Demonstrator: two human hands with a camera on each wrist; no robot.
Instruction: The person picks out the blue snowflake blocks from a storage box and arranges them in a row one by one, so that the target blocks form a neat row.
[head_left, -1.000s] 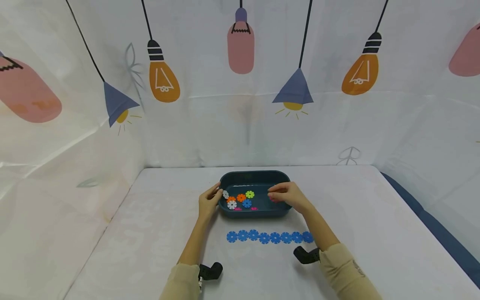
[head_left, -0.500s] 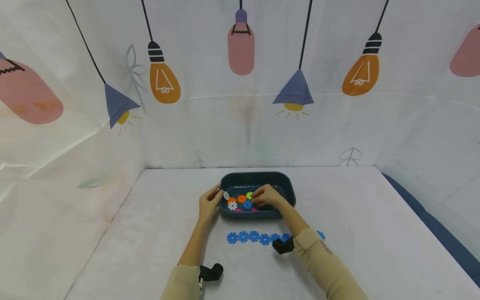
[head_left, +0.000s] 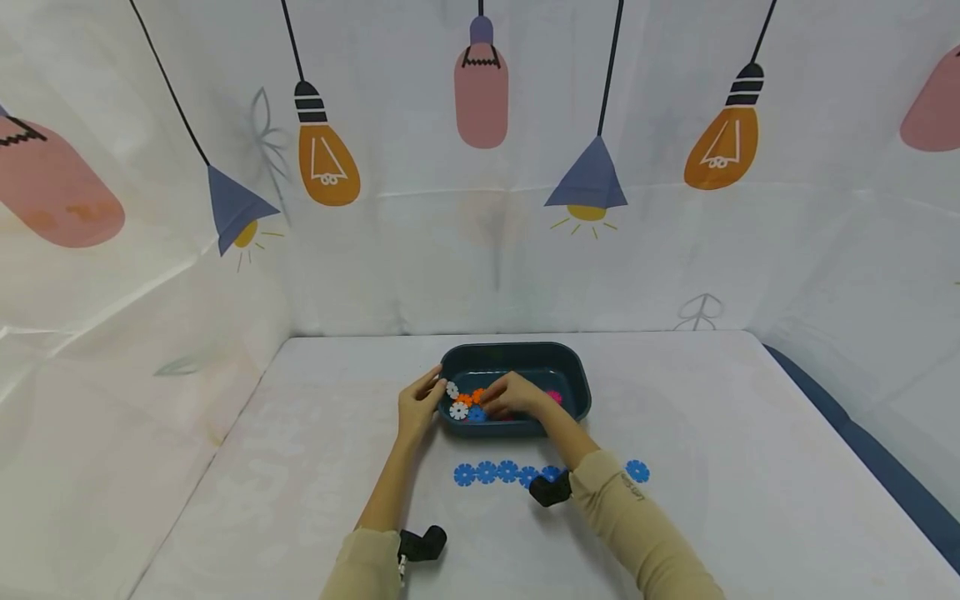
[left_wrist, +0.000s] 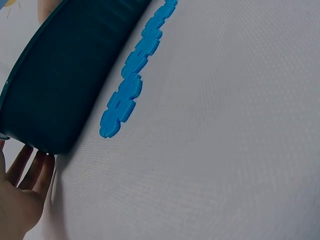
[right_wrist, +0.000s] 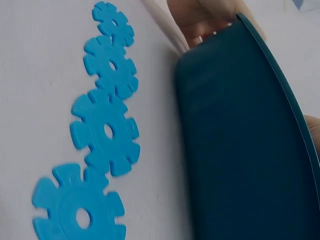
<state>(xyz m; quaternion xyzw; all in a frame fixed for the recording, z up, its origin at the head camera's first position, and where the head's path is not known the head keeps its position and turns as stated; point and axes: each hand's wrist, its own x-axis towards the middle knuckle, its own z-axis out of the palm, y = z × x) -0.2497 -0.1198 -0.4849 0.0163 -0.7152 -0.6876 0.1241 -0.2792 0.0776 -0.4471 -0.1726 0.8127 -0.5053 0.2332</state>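
Two hands at one teal tray [head_left: 570, 367], left hand [head_left: 417, 408] open against its wall, right hand [head_left: 512, 397] inside, grip unclear, blue gears [head_left: 495, 472] in front.

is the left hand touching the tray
Touching. In the head view the left hand lies against the left end of the tray; the left wrist view shows its fingertips at the tray's outer wall.
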